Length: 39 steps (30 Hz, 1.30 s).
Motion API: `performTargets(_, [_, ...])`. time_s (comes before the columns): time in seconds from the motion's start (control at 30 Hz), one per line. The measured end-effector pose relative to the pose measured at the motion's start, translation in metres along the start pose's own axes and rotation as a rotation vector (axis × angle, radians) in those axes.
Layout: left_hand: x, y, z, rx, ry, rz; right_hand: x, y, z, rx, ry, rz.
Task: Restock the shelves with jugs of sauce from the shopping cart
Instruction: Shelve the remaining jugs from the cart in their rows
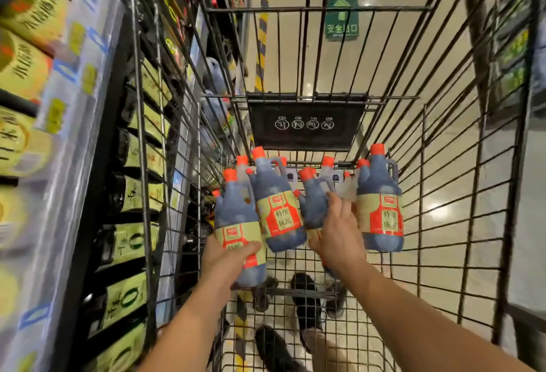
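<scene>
Several dark sauce jugs with orange caps and red-and-cream labels stand in the far end of the wire shopping cart [461, 194]. My left hand [227, 259] is wrapped around the body of the leftmost jug [236, 212] near the cart's left wall. My right hand [339, 232] grips a middle jug [313, 203], its fingers reaching up over the jug's shoulder. A tilted jug [277, 209] stands between the two held ones. Another jug [381, 203] stands upright to the right of my right hand.
Shelves on the left [97, 123] hold dark bottles with yellow-green labels and yellow boxes, close beside the cart. A black child-seat flap [305, 123] hangs at the cart's far end. Black shoes [307, 300] show through the cart floor. A green floor sign [342, 17] lies ahead.
</scene>
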<state>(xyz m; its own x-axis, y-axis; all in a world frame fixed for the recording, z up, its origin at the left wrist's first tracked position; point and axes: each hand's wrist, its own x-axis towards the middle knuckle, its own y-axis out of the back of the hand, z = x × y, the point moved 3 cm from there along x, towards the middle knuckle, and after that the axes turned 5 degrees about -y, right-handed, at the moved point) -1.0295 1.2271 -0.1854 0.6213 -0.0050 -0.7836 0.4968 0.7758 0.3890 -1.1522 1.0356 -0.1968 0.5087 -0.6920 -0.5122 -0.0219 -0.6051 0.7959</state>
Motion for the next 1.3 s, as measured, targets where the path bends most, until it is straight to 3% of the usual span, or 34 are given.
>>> performTargets(0.1, [-0.016, 0.005, 0.000, 0.004, -0.026, -0.007, -0.003, 0.001, 0.003, 0.202, 0.005, 0.024])
performTargets(0.23, [-0.036, 0.009, -0.002, -0.034, -0.051, -0.019, -0.007, 0.002, 0.007, 0.184, -0.159, -0.030])
performTargets(0.4, [-0.066, 0.021, 0.001, -0.039, -0.104, -0.003, -0.022, 0.005, 0.004, 0.291, -0.134, 0.015])
performTargets(0.63, [-0.123, 0.051, 0.016, -0.067, -0.273, 0.010, -0.061, 0.043, -0.017, 0.449, 0.061, 0.112])
performTargets(0.93, [-0.233, 0.121, 0.056, -0.155, -0.622, 0.085, -0.167, 0.170, -0.100, 0.635, 0.409, 0.262])
performTargets(1.3, [-0.378, 0.233, 0.080, -0.315, -1.017, 0.389, -0.303, 0.276, -0.192, 0.663, 0.790, 0.355])
